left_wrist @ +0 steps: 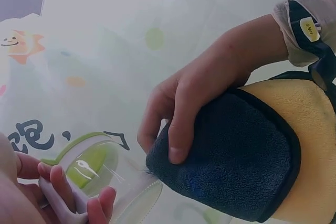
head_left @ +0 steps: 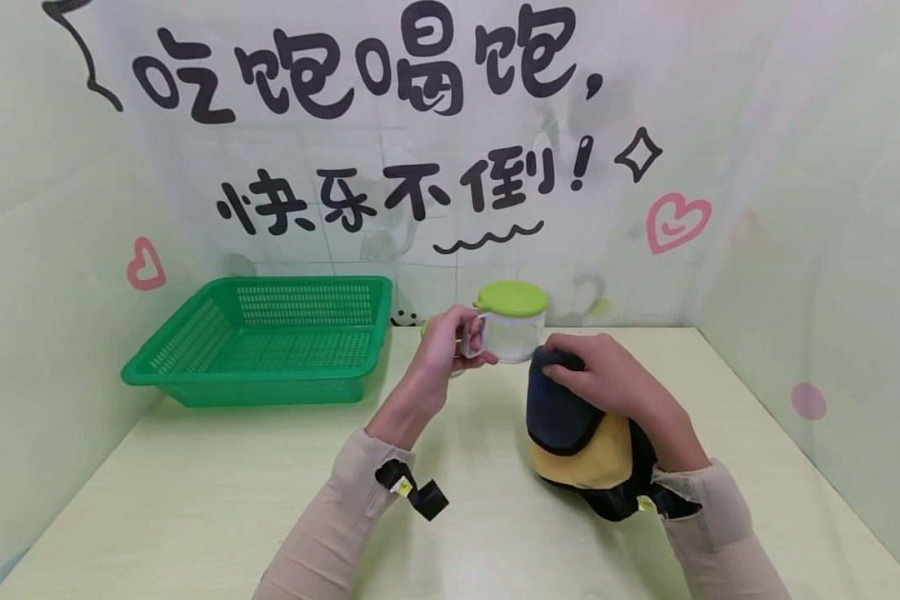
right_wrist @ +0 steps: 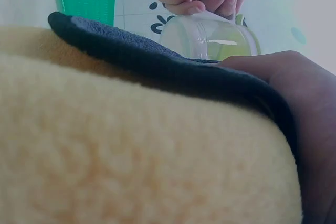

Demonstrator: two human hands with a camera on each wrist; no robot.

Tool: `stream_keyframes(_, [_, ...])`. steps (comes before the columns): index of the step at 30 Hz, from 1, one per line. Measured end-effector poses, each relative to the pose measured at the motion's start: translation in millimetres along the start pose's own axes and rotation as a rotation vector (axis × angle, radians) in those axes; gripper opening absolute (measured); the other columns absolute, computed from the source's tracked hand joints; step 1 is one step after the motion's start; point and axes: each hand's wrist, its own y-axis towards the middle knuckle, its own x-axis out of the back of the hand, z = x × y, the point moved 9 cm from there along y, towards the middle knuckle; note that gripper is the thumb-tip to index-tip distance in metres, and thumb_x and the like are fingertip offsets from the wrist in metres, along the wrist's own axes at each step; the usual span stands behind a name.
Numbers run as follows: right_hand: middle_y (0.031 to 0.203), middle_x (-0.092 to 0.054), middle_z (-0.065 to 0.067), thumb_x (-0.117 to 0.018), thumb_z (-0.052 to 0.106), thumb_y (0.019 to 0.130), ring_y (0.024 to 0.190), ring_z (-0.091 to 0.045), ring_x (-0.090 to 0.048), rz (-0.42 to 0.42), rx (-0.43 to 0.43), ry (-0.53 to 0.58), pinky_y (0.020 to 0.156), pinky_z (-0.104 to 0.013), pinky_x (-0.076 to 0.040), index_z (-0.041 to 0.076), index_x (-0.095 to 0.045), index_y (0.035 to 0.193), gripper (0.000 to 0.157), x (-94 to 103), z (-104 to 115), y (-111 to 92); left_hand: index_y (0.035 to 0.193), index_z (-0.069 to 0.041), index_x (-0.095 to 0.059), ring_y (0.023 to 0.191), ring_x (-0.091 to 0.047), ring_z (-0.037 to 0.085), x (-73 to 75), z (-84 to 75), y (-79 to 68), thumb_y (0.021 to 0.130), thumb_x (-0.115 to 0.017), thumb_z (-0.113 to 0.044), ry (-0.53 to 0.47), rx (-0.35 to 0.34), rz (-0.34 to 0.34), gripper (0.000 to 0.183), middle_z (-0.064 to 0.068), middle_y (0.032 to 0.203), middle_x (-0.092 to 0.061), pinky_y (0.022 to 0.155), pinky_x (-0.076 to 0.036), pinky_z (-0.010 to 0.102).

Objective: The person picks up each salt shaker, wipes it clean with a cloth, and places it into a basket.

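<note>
My left hand (head_left: 437,346) grips the handle of a clear jar (head_left: 512,335) with a lime-green lid (head_left: 512,297), holding it up over the table. My right hand (head_left: 611,375) pinches a cleaning cloth (head_left: 562,408), dark blue on one side and yellow on the other, edged in black. The cloth hangs folded over, its gripped corner right at the jar's lower side. In the left wrist view, thumb and fingers bring the cloth (left_wrist: 226,156) up against the jar (left_wrist: 126,182). Yellow pile (right_wrist: 147,145) fills most of the right wrist view and hides much of the right hand.
A green perforated basket (head_left: 262,392) stands at the back left of the pale table (head_left: 217,492). Behind the left hand, a bit of another lime-green thing (head_left: 424,328) peeks out. A printed curtain (head_left: 382,150) closes off the back, and pale side walls flank the table.
</note>
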Motion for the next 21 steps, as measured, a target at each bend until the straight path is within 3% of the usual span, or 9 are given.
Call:
stream_keyframes(9, [0.101,-0.074,-0.003,-0.067,0.021,0.100,0.090,-0.021,-0.067,-0.144,-0.001,-0.052,0.085,-0.046,-0.055,0.015,-0.068,0.113,0.014,17.9,4.9,-4.5,0.072,-0.011,-0.049,0.058,-0.067,0.019,0.1,-0.5,2.0,0.097,-0.044,-0.022,0.039,-0.004,0.008,0.028,-0.001,0.064,-0.047,0.064,-0.052,0.028])
stream_keyframes(13, [0.099,-0.074,-0.005,-0.064,0.020,0.102,0.086,-0.021,-0.064,-0.185,0.002,-0.035,0.081,-0.045,-0.053,0.014,-0.065,0.114,0.014,24.8,8.5,-6.9,0.072,-0.011,-0.049,0.057,-0.066,0.019,-0.4,-1.3,0.7,0.096,-0.044,-0.021,0.049,-0.003,0.006,0.027,-0.001,0.063,-0.047,0.063,-0.051,0.028])
stream_keyframes(21, [0.099,-0.071,-0.003,-0.066,0.022,0.101,0.089,-0.022,-0.063,-0.078,-0.038,-0.064,0.084,-0.043,-0.052,0.016,-0.065,0.114,0.015,9.9,-2.4,-2.7,0.074,-0.011,-0.049,0.060,-0.067,0.019,-0.3,-1.5,-0.6,0.098,-0.045,-0.024,0.038,0.006,0.018,0.027,0.000,0.066,-0.047,0.066,-0.053,0.028])
